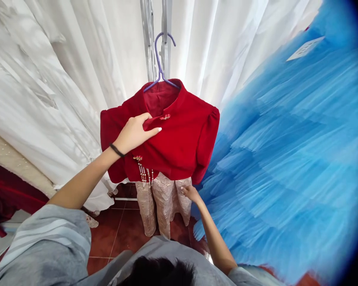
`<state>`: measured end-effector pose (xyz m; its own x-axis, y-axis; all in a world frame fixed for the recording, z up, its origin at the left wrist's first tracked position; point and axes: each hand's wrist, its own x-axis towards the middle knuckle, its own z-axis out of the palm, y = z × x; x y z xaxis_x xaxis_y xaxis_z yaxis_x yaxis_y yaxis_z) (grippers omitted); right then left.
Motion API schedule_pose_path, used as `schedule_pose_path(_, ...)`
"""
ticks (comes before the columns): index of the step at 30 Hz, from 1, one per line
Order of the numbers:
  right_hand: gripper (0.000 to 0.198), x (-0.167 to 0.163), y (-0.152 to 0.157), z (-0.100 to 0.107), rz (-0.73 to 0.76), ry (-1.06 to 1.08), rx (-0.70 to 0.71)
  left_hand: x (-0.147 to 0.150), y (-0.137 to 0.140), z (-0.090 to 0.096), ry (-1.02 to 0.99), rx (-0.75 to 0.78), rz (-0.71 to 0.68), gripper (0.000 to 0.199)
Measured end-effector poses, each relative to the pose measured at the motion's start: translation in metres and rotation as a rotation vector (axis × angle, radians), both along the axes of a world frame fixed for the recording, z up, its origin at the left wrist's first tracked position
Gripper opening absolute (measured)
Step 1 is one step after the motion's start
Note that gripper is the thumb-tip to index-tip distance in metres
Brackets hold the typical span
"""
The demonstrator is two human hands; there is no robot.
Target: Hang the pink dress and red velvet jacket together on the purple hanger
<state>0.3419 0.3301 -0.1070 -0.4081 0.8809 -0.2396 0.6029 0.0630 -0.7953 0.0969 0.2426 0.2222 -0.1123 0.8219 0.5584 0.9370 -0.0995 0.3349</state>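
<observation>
A red short jacket [179, 147] with a stand collar and puffed shoulders hangs on a purple hanger [158, 59]. My left hand [137, 131] grips its front edge just below the collar, thumb on the outside and fingers partly behind the cloth. A knot button sits near the collar, and beaded strands [142, 172] dangle at the lower left. Below the jacket hangs a pale pink, shiny skirt-like garment [161, 198]. My right hand [191, 193] is curled closed in front of its right side, below the jacket hem; what the fingers hold, if anything, is unclear.
White draped fabric [86, 51] covers the back and left. A ruffled blue tulle gown [271, 159] fills the right side, with a white tag [306, 48] near its top. The hanger hooks on a metal upright [166, 20]. Reddish floor tiles [104, 230] show below.
</observation>
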Motion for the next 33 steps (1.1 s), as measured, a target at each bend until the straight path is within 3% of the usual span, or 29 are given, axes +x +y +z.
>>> schedule_pose_path(2,0.042,-0.005,-0.015,0.004,0.111,-0.060,-0.015,-0.015,0.004,-0.001,0.061,-0.119,0.112,0.027)
schedule_pose_path(4,0.042,-0.008,-0.025,0.018,0.226,-0.082,-0.023,-0.032,0.005,-0.006,0.043,-0.242,0.091,0.029)
schedule_pose_path(6,0.032,-0.005,-0.029,0.045,0.336,-0.069,-0.021,-0.046,0.001,-0.010,-0.043,-0.327,-0.017,0.037)
schedule_pose_path(8,0.021,0.001,-0.027,0.085,0.428,0.003,0.068,-0.056,-0.008,-0.012,-0.086,-0.328,-0.027,0.042)
schedule_pose_path(11,0.037,0.012,-0.016,0.158,0.394,0.200,0.438,-0.065,-0.021,-0.012,0.011,-0.104,0.036,0.037)
schedule_pose_path(14,0.040,0.010,0.004,0.232,0.210,0.299,0.987,-0.078,-0.023,-0.012,0.147,0.269,0.111,0.032)
schedule_pose_path(16,0.039,-0.001,0.020,0.274,0.206,0.208,1.326,-0.091,-0.020,-0.014,0.166,0.433,0.200,0.036)
schedule_pose_path(18,0.044,-0.016,0.036,0.308,0.317,0.021,1.514,-0.106,-0.017,-0.017,0.061,0.464,0.221,0.043)
schedule_pose_path(21,0.050,-0.041,0.047,0.340,0.524,-0.242,1.539,-0.124,-0.016,-0.025,-0.192,0.381,0.125,0.045)
schedule_pose_path(23,0.046,-0.057,0.042,0.351,0.557,-0.289,1.503,-0.130,-0.020,-0.033,-0.302,0.332,0.047,0.048)
schedule_pose_path(27,0.032,-0.094,0.017,0.360,0.481,-0.245,1.407,-0.132,-0.027,-0.044,-0.424,0.342,-0.032,0.051)
schedule_pose_path(30,0.029,-0.122,0.012,0.369,0.444,-0.275,1.311,-0.131,-0.028,-0.045,-0.462,0.407,0.019,0.046)
schedule_pose_path(33,0.034,-0.138,0.023,0.376,0.262,-0.160,1.344,-0.130,-0.029,-0.047,-0.446,0.484,0.084,0.041)
